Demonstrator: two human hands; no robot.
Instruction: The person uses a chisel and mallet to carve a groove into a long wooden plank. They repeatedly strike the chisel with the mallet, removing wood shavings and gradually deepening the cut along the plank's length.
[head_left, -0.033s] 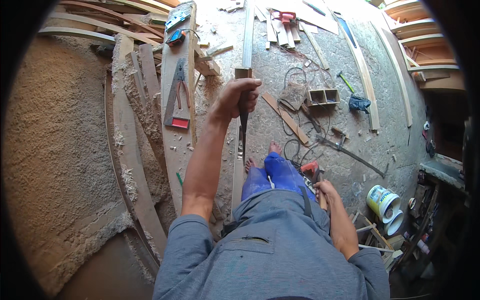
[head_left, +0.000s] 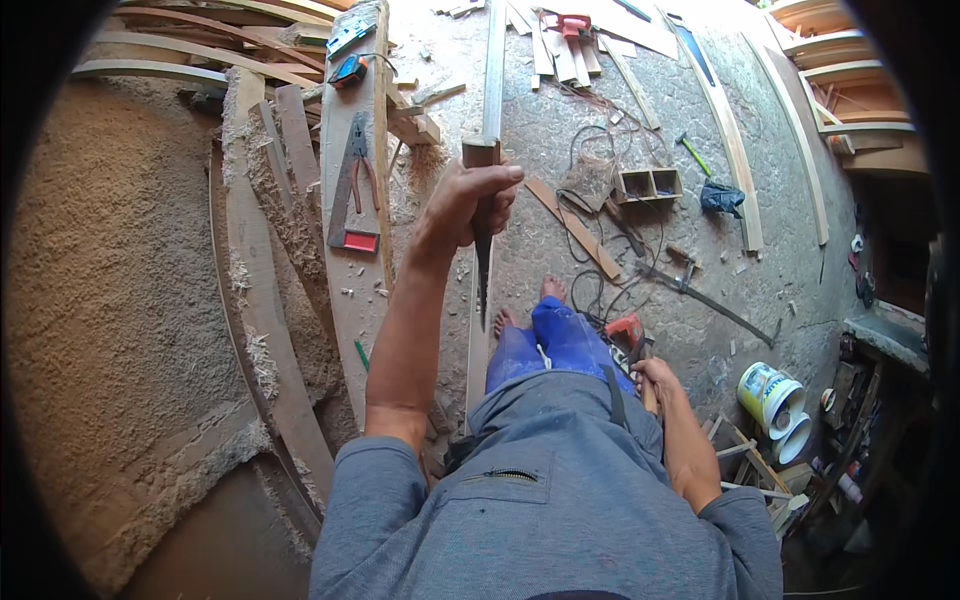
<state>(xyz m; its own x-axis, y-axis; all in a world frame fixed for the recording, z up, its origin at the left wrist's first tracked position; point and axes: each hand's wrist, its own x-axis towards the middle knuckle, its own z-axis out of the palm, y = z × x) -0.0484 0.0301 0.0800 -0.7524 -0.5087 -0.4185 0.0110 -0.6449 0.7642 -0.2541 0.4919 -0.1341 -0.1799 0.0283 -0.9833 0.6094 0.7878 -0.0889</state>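
Note:
My left hand (head_left: 470,200) is wrapped round the wooden handle of a chisel (head_left: 484,265), thumb along the top. Its dark blade points back toward my body, above a long, narrow wooden beam (head_left: 493,90) running away from me. Down by my right hip, my right hand (head_left: 655,378) grips the wooden handle of a hammer (head_left: 649,402). The hammer's dark head shows just above that hand, close to a red power tool (head_left: 625,328) on the ground. My fingers partly hide both handles.
Left of the beam, a plank bears pliers (head_left: 364,175), a set square (head_left: 350,215) and a tape measure (head_left: 348,71). Cables, a wooden box (head_left: 648,186), a clamp (head_left: 700,290) and a green-handled hammer (head_left: 694,157) lie on the floor. White buckets (head_left: 770,400) stand at right.
The chisel in my left hand has tilted a little, and its tip now shows lower in the picture. My right hand keeps its hold on the hammer at my hip.

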